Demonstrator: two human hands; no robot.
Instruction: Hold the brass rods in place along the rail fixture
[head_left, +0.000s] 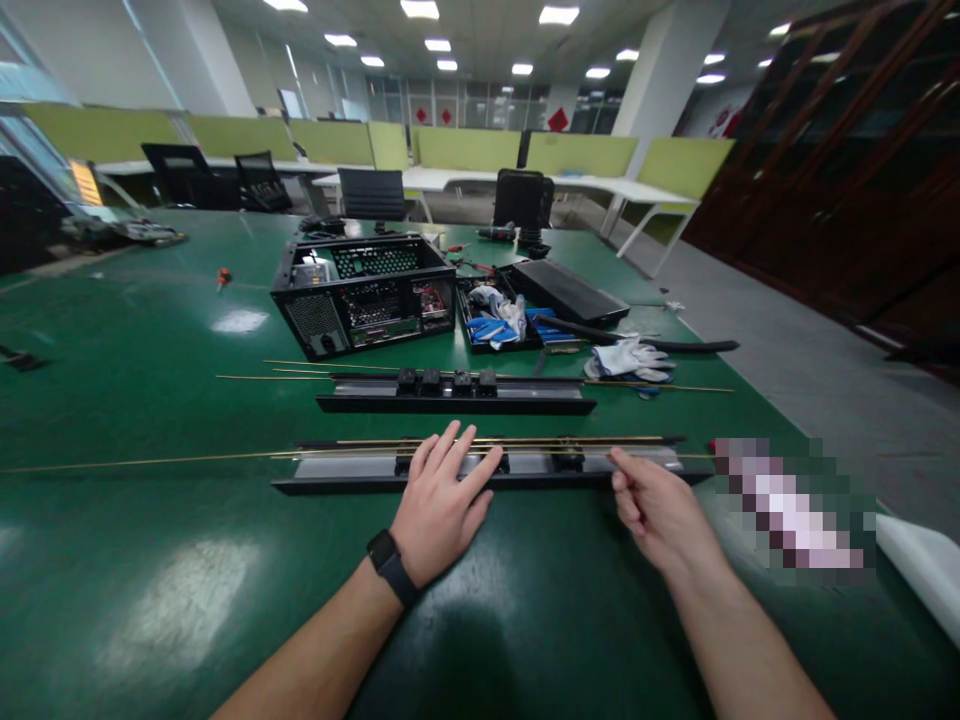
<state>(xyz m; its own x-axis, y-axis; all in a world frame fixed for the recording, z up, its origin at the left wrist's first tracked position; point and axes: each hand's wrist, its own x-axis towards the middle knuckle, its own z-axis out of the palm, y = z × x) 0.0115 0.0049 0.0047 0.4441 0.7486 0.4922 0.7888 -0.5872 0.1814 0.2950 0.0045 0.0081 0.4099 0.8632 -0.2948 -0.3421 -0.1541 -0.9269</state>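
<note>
A long black metal channel point(330, 487) with a silvery inside lies crosswise in front of me. Thin brass rods point(532, 441) run along it, and one long rod reaches far out past its left end. Small black blocks point(568, 455) sit inside the channel, some partly hidden by my fingers. My left hand point(442, 490), with a black watch on the wrist, lies spread over the middle of the channel, fingers across the rods. At the channel's right part, my right hand point(656, 500) is closed, thumb and forefinger pinching a brass rod.
Behind lies a second black channel point(457, 404) with several black blocks and brass rods. Further back stand an opened computer case point(367, 300), a tray with gloves point(496, 318), a black panel point(570, 290) and another glove point(630, 358). A pixelated object point(787, 510) lies right.
</note>
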